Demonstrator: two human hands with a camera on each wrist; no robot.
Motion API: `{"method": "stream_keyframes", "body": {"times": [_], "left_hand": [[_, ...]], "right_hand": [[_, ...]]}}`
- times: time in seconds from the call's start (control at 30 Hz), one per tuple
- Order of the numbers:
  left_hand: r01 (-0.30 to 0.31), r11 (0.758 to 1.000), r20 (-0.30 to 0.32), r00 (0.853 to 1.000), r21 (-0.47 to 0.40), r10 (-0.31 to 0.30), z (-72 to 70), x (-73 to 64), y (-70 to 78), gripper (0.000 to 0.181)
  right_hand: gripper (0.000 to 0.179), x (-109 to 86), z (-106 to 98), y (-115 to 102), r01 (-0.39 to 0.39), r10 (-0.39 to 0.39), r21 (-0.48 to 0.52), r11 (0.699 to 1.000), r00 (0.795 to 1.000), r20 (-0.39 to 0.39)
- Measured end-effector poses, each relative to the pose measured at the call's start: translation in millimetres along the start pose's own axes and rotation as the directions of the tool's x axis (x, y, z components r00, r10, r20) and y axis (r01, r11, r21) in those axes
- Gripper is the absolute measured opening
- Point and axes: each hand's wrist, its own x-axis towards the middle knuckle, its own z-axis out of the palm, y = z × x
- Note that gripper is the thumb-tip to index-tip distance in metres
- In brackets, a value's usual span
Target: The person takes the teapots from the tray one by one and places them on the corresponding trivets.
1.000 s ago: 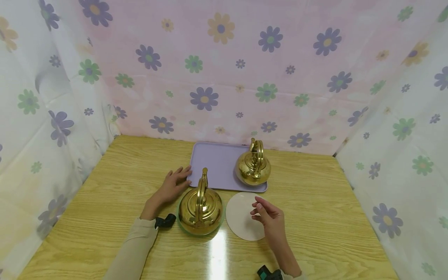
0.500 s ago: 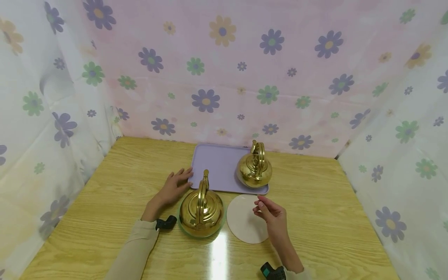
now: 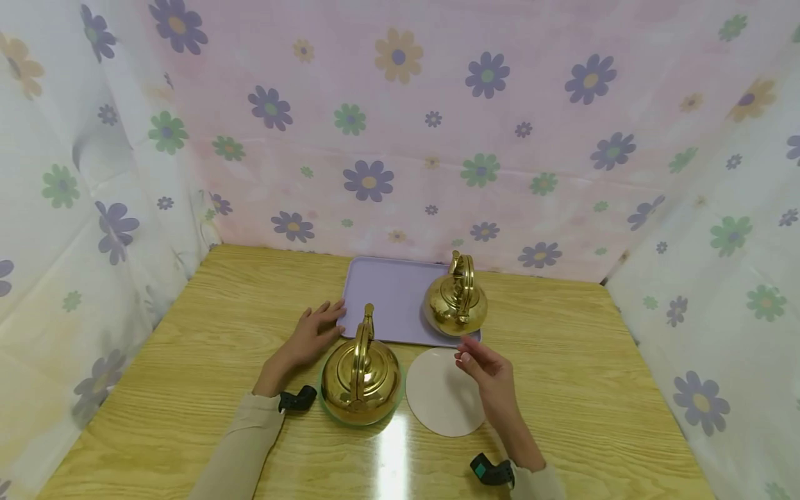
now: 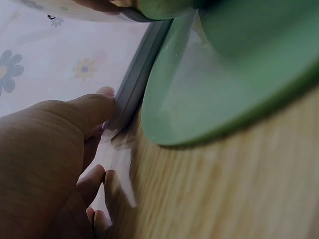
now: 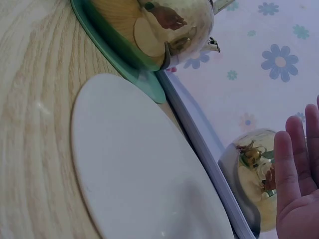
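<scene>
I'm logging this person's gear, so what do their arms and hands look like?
The left hand and right hand are ungloved. The left sleeve and right sleeve are beige. The left wrist device and right wrist device are black, the latter with a teal patch.

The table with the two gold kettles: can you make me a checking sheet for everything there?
Surface: wood-grain table, shiny reflection near the front.
Job's things: near kettle on a green mat; far kettle on the right end of a lilac tray; white round mat beside the green one.
Clutter: nothing seen.
Hands: left hand at the tray's left edge; right hand by the white mat, holding nothing.
Cables: nothing seen.
Surroundings: flowery curtains.
</scene>
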Motion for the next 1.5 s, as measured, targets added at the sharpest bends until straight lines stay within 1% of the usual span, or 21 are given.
{"method": "stream_keyframes", "body": {"times": [0.23,0.37,0.57,0.67,0.83,1.1,1.3,1.5], "left_hand": [[-0.008,1.0,-0.001,1.0,-0.006,0.008,0.0,0.5,-0.1,0.05],[-0.014,1.0,-0.001,1.0,-0.002,0.014,0.2,0.5,-0.9,0.049],[-0.007,1.0,-0.003,1.0,-0.001,0.007,0.0,-0.3,-0.2,0.049],[-0.002,1.0,-0.004,1.0,0.0,0.002,0.2,-0.3,0.5,0.049],[0.011,1.0,0.002,1.0,-0.009,-0.011,0.3,-0.1,1.9,0.049],[0.004,1.0,0.001,1.0,-0.005,-0.004,0.1,0.7,0.2,0.049],[0.003,1.0,0.001,1.0,-0.009,-0.003,-0.2,1.3,0.5,0.049],[0.0,1.0,-0.002,1.0,-0.013,0.0,-0.2,0.9,-0.7,0.049]], "right_hand": [[0.044,6.6,-6.3,-0.7,0.014,-0.015,0.018,1.0,0.998,0.053],[0.046,11.4,-9.3,-3.1,0.033,-0.034,0.025,0.999,0.998,0.045],[0.044,21.4,-13.2,-8.5,0.092,-0.092,0.015,0.996,0.996,0.016],[0.042,26.1,-15.0,-11.9,0.113,-0.114,-0.019,0.993,0.993,-0.019],[0.042,34.0,-19.2,-16.2,0.119,-0.124,-0.073,0.99,0.99,-0.064],[0.04,47.6,-19.4,-22.0,0.143,-0.148,-0.066,0.987,0.986,-0.072],[0.039,56.8,-17.7,-22.2,0.167,-0.169,-0.028,0.985,0.984,-0.057],[0.04,62.9,-15.8,-22.7,0.177,-0.178,-0.025,0.984,0.983,-0.051]]}}
